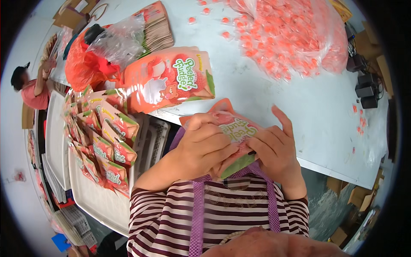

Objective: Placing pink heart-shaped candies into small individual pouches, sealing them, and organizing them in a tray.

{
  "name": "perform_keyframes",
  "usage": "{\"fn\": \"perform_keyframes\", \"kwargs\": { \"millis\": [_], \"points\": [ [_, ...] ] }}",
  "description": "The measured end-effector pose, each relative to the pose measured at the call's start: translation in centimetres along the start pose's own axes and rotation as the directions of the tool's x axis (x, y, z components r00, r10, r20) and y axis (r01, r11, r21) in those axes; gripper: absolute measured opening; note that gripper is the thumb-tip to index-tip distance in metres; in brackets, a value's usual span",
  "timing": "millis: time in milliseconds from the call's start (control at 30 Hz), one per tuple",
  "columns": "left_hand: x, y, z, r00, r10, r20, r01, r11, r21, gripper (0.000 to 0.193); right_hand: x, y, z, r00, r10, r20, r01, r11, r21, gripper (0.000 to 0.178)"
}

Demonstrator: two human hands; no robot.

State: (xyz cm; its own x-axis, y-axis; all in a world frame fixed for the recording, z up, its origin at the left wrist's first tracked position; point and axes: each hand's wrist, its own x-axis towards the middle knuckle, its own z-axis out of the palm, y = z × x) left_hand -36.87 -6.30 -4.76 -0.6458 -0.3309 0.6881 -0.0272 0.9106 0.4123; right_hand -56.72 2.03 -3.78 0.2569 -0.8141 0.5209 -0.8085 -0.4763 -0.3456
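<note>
A pink candy pouch point(239, 124) with a green lower edge is held between my two hands, in front of my chest at the table's near edge. My left hand point(201, 147) is closed on its left side, fingers curled over the front. On the other side, my right hand point(274, 152) grips the pouch with bent fingers, while one finger sticks up and away. The palms and part of the pouch's face are hidden. Just beyond my left hand lies a stack of flat pink pouches point(141, 92) on the table.
Small wrapped red candies point(274, 47) spill from a large clear bag at the far right. At left, filled pouches point(102, 145) crowd a white tray point(92, 195). An orange plastic bag point(79, 64) and more stacked pouches point(156, 32) stand behind. Another person point(34, 88) is at far left.
</note>
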Motion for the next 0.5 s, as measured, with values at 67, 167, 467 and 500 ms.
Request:
{"fn": "perform_keyframes", "kwargs": {
  "millis": [67, 167, 467, 500],
  "points": [
    [-0.2, 0.1, 0.2, 1.000, 0.009, -0.023, -0.010, 1.000, -0.010, 0.030, 0.2, -0.2, -0.1, 1.000, -0.008, 0.000, 0.008, 1.000, -0.012, 0.015],
    [-0.4, 0.1, 0.6, 0.998, 0.025, -0.056, -0.026, 1.000, -0.016, 0.030, 0.4, -0.3, -0.2, 0.999, -0.025, 0.030, 0.026, 0.999, -0.041, 0.014],
    [-0.8, 0.1, -0.1, 0.994, 0.016, -0.105, -0.013, 1.000, 0.021, 0.031, 1.0, -0.4, 0.1, 0.998, -0.057, 0.027, 0.059, 0.997, -0.053, 0.017],
    [-0.9, 0.0, -0.5, 0.993, 0.001, -0.120, 0.000, 1.000, 0.008, 0.032, 1.0, -0.2, -0.1, 0.999, -0.049, 0.013, 0.050, 0.997, -0.050, 0.018]
  ]
}}
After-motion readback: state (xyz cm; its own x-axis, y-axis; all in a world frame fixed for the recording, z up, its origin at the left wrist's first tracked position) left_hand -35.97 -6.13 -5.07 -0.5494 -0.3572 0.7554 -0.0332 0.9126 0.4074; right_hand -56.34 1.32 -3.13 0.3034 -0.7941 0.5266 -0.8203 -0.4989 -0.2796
